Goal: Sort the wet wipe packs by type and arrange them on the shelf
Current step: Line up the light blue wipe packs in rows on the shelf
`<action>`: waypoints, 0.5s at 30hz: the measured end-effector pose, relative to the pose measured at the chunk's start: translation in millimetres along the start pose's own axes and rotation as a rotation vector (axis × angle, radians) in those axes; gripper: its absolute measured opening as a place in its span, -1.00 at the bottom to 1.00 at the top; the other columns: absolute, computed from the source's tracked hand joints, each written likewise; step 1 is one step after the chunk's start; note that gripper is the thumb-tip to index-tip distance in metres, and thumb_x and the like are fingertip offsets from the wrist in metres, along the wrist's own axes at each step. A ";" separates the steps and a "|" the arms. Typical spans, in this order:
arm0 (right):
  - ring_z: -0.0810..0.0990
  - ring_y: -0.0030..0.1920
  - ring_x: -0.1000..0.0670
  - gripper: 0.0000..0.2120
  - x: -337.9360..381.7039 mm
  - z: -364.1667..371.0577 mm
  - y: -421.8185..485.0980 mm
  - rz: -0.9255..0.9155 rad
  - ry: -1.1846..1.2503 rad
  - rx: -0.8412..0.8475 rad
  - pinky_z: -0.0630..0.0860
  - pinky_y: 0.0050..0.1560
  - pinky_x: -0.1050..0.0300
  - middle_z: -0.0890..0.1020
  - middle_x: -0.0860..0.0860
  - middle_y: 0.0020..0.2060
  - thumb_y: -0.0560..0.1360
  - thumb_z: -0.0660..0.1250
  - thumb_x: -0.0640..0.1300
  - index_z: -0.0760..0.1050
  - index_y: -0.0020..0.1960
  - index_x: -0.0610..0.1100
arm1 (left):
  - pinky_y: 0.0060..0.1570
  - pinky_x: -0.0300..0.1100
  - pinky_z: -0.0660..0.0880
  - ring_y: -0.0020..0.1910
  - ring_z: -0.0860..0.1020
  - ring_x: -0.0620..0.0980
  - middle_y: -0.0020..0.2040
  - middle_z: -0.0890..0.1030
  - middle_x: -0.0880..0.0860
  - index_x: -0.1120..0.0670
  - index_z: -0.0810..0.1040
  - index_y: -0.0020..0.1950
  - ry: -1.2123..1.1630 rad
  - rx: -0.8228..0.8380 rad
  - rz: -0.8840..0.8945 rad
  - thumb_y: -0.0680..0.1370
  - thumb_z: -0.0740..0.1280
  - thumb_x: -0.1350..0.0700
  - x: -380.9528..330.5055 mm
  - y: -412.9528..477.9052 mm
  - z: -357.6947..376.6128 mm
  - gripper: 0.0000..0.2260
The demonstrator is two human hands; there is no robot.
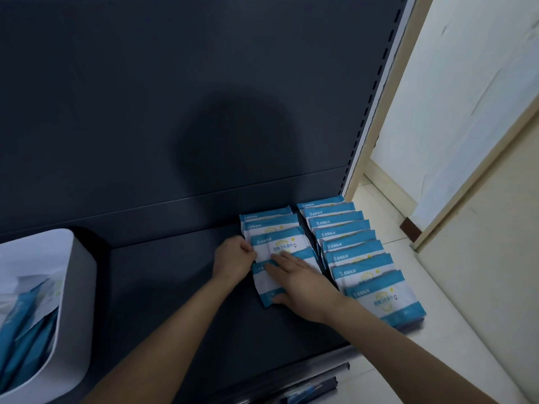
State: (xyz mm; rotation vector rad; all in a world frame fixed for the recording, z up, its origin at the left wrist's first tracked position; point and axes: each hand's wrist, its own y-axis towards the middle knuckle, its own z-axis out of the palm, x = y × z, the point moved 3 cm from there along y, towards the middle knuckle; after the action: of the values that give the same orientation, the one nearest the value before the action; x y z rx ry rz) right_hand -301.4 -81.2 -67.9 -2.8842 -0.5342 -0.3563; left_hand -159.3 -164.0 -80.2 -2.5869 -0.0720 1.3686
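Observation:
Two overlapping rows of blue-and-white wet wipe packs lie on the dark shelf (180, 287). The right row (358, 258) runs from the back panel to the shelf's front edge. The shorter left row (271, 225) holds several packs. My left hand (234, 258) pinches the left edge of a pack (280, 243) in this row. My right hand (303, 284) lies flat with straight fingers on the nearest pack (267, 282), its thumb at that pack's front edge.
A white bin (73, 287) with more blue packs stands on the shelf at the left. The dark back panel rises behind. To the right are the slotted shelf upright (370, 112), a pale wall and tiled floor.

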 end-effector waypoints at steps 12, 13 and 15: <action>0.11 0.48 -0.10 -0.30 -0.3 -15.3 11.7 -0.048 -0.116 0.121 0.04 0.50 0.01 0.18 -0.06 0.49 0.49 0.36 -0.07 0.09 0.53 -0.05 | -0.06 -0.36 0.40 -0.05 0.52 -0.14 -0.04 0.56 -0.06 0.11 0.58 0.13 0.201 -0.084 0.193 0.55 0.34 0.18 9.2 -32.0 -44.2 -0.84; 0.17 0.45 -0.10 -0.30 -0.9 -16.9 13.5 -0.055 -0.126 0.125 0.09 0.48 0.00 0.23 -0.07 0.46 0.48 0.36 -0.08 0.10 0.52 -0.04 | -0.04 -0.36 0.40 -0.04 0.52 -0.13 -0.03 0.56 -0.06 0.11 0.58 0.13 0.214 -0.104 0.198 0.56 0.34 0.18 11.6 -34.7 -49.9 -0.84; 0.24 0.39 -0.11 -0.30 -2.4 -18.1 16.5 -0.070 -0.157 0.120 0.17 0.43 -0.01 0.29 -0.07 0.39 0.47 0.37 -0.08 0.13 0.51 -0.04 | -0.04 -0.40 0.38 -0.04 0.52 -0.14 -0.02 0.57 -0.05 0.12 0.59 0.12 0.226 -0.136 0.191 0.56 0.34 0.19 17.0 -39.5 -57.5 -0.85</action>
State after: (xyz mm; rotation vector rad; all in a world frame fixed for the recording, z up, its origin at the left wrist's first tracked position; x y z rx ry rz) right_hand -301.0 -101.2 -53.5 -2.7967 -0.6603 -0.1042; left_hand -100.2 -132.5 -54.3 -2.9098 0.1251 1.1537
